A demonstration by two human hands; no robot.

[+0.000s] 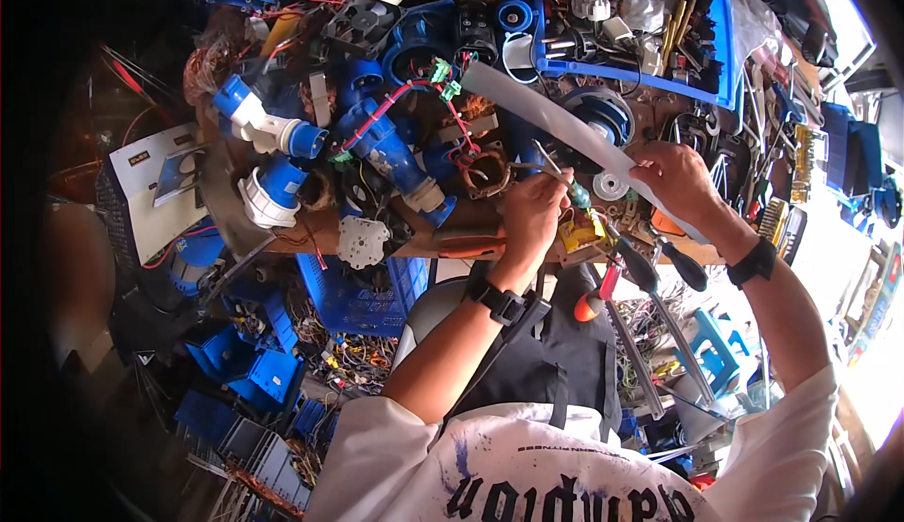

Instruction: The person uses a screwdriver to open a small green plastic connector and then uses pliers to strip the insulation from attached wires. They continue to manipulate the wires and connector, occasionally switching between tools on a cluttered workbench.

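Head view: left hand [535, 209] curls round a metal tool [549, 159] (partly hidden) while right hand [680, 181] pinches a pale strip [551, 117].

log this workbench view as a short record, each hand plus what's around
left hand: grips a slim metal tool, exact type unclear
right hand: pinches a long translucent whitish strip
strip angle: slants from upper left to lower right
upper right of bench: rectangular blue plastic tray with mixed parts
left of bench: blue-and-white plastic connector
below bench edge: blue plastic crate
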